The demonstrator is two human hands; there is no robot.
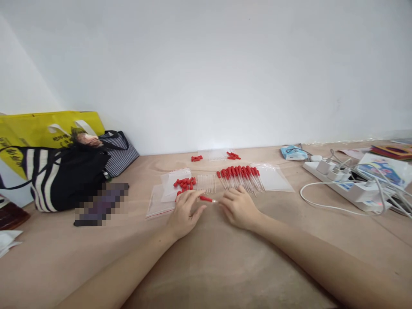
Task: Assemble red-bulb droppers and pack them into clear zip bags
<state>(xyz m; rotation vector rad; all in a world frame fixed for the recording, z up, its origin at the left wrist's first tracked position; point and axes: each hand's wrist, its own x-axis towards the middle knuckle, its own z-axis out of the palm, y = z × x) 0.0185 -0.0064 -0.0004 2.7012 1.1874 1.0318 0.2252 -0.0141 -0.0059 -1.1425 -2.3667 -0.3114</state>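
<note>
Between my two hands is a dropper with a red rubber bulb [206, 198], its bulb pointing left and a short piece of clear glass showing at the right. My right hand [240, 209] is closed around its glass end, fingers pinched together. My left hand [186, 214] is open beside the bulb, thumb and fingers apart. Loose red bulbs [184, 183] lie just past my left fingers on clear plastic bags [157, 201]. Bare glass tubes [206, 183] lie in a row beyond the gap between my hands. Past my right hand, several assembled droppers [241, 174] are laid side by side.
More red bulbs [233, 155] and a clear bag [214, 155] lie by the wall. A white power strip [341, 184] with chargers and cables occupies the right, near a blue face mask [293, 152]. At left are a black bag [71, 176] and a blurred dark object [103, 205].
</note>
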